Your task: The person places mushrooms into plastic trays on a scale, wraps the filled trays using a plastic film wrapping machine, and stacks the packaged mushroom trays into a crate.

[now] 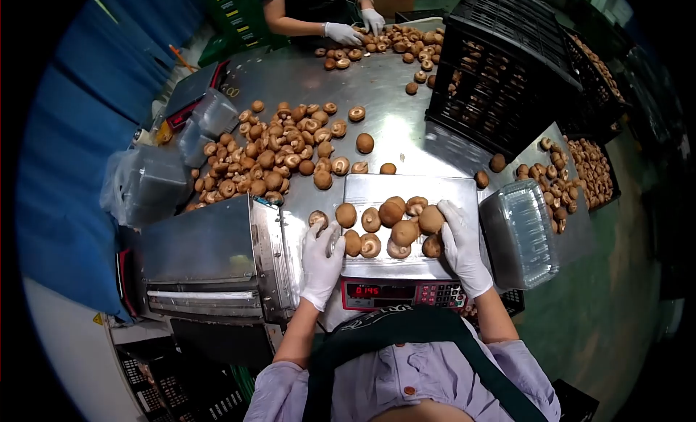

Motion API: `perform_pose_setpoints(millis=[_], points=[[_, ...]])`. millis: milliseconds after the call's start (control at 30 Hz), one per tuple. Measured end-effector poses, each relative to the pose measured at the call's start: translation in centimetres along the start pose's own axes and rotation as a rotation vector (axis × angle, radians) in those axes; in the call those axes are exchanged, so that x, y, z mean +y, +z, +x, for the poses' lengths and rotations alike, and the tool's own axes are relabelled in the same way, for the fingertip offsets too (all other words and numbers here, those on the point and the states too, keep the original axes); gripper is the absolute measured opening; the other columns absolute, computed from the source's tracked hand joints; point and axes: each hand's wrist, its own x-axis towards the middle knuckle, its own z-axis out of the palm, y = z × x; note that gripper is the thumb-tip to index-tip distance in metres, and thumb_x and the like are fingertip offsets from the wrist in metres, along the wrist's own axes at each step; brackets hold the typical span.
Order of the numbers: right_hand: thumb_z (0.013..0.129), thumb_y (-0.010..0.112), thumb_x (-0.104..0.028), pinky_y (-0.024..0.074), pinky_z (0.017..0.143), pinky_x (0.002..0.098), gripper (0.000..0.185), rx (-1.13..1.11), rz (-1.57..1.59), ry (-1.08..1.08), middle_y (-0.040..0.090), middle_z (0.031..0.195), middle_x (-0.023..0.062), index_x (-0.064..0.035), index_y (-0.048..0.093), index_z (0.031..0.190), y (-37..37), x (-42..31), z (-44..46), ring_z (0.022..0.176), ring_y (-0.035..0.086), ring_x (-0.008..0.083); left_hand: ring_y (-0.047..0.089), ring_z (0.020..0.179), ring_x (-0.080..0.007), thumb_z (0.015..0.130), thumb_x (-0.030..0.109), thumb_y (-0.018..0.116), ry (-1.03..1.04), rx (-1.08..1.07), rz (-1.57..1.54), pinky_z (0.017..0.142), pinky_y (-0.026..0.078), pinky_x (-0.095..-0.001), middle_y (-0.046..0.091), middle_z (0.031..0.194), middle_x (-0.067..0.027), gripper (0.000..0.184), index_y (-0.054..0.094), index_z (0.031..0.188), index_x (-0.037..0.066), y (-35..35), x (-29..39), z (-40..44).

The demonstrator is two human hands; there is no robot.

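Observation:
Several brown mushrooms [404,233] lie on the metal plate of a red digital scale [406,293] in front of me. My left hand [322,261], in a white glove, is at the plate's left edge, its fingertips at a mushroom [318,219] beside the plate; whether it grips that mushroom is unclear. At the plate's right side, my gloved right hand [462,249] touches the mushrooms there, fingers stretched out along a large one [431,219]. The scale's display glows red.
A large mushroom pile [272,150] lies left on the metal table. Clear plastic trays [518,233] stand right, others [152,179] left. A black crate [500,67] stands back right. A co-worker's gloved hands [343,34] handle mushrooms at the back. A metal machine [199,248] is left.

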Motion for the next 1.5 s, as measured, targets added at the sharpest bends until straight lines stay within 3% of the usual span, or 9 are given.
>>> perform_pose_setpoints(millis=[167,500,800,1033,1067,1200,1300,1400,1500], points=[[0.085,0.056,-0.008,0.0372,0.101,0.0396,0.036,-0.008,-0.141,0.054,0.051,0.127,0.0213,-0.0009,0.056,0.12,-0.5,1.0,-1.3,0.117,0.049,0.0354,0.05,0.117,-0.0226,0.087,0.007,0.059,-0.13,0.042,-0.345,0.096,0.045,-0.0308,0.048,0.126,-0.015,0.026,0.061,0.112,0.001,-2.0,1.1,0.0],[0.085,0.058,-0.005,0.0471,0.09,0.0295,0.03,0.239,0.068,0.303,0.062,0.11,0.0155,-0.0022,0.06,0.115,-3.4,1.9,-1.9,0.103,0.061,0.0227,0.056,0.111,-0.024,0.087,0.014,0.062,-0.085,0.081,-0.091,0.088,0.047,-0.0304,0.059,0.117,-0.0138,0.022,0.066,0.106,0.004,-5.7,-3.1,1.5],[0.086,0.06,-0.023,0.0505,0.08,0.0312,0.038,-0.028,0.109,0.576,0.067,0.103,0.0166,-0.0037,0.059,0.119,-3.3,2.0,-0.4,0.088,0.067,0.0245,0.061,0.097,-0.0226,0.087,0.02,0.062,-0.072,-0.084,-0.141,0.083,0.048,-0.0293,0.061,0.112,-0.0143,0.026,0.065,0.107,0.003,-5.5,-1.8,3.1],[0.084,0.055,-0.036,0.0498,0.067,0.0366,0.034,-0.283,-0.105,0.598,0.065,0.071,0.016,-0.0045,0.067,0.085,-1.2,1.4,1.5,0.068,0.064,0.0297,0.057,0.07,-0.0124,0.083,0.015,0.059,-0.323,-0.371,-0.189,0.066,0.047,-0.0254,0.06,0.081,-0.0035,0.047,0.051,0.128,0.003,-2.6,-1.5,3.5],[0.084,0.056,-0.034,0.0496,0.066,0.0359,0.031,-0.258,-0.132,0.576,0.065,0.07,0.0158,-0.0036,0.066,0.084,-0.7,1.5,1.4,0.066,0.064,0.0287,0.059,0.074,-0.012,0.084,0.012,0.059,-0.27,-0.356,-0.144,0.072,0.049,-0.0261,0.066,0.099,-0.0105,0.049,0.048,0.131,0.001,-2.1,-1.7,3.4],[0.083,0.06,-0.028,0.049,0.063,0.034,0.026,-0.146,0.006,0.543,0.064,0.067,0.0141,-0.0023,0.064,0.081,0.2,-0.2,1.3,0.062,0.064,0.0255,0.059,0.071,-0.014,0.081,0.007,0.059,-0.252,-0.292,-0.003,0.069,0.049,-0.0282,0.066,0.095,-0.0107,0.048,0.051,0.128,0.002,-3.0,-2.8,3.9],[0.086,0.06,-0.019,0.0439,0.053,0.0249,0.021,-0.093,0.061,0.387,0.063,0.062,0.0061,0.0003,0.06,0.078,1.2,-2.6,1.8,0.053,0.056,0.0086,0.059,0.069,-0.0145,0.079,0.006,0.058,-0.27,-0.289,0.04,0.068,0.049,-0.0287,0.066,0.091,-0.0111,0.048,0.053,0.128,0.003,-5.8,-3.7,4.5],[0.084,0.061,-0.022,0.048,0.059,0.0279,0.021,-0.145,0.129,0.434,0.065,0.064,0.0074,-0.0022,0.062,0.078,2.7,-6.7,3.3,0.057,0.062,0.0152,0.058,0.065,-0.0185,0.076,0.006,0.058,-0.187,-0.19,0.061,0.065,0.049,-0.03,0.062,0.076,-0.0112,0.046,0.057,0.122,0.004,-10.9,-3.7,4.5],[0.085,0.059,-0.022,0.0482,0.059,0.0274,0.022,-0.186,0.13,0.39,0.065,0.063,0.006,-0.0019,0.061,0.077,5.7,-11.7,4.8,0.057,0.062,0.014,0.064,0.077,-0.0285,0.077,0.007,0.055,-0.143,-0.094,0.049,0.073,0.049,-0.0352,0.064,0.088,-0.0187,0.044,0.058,0.12,0.005,-15.9,-6.4,5.0]])
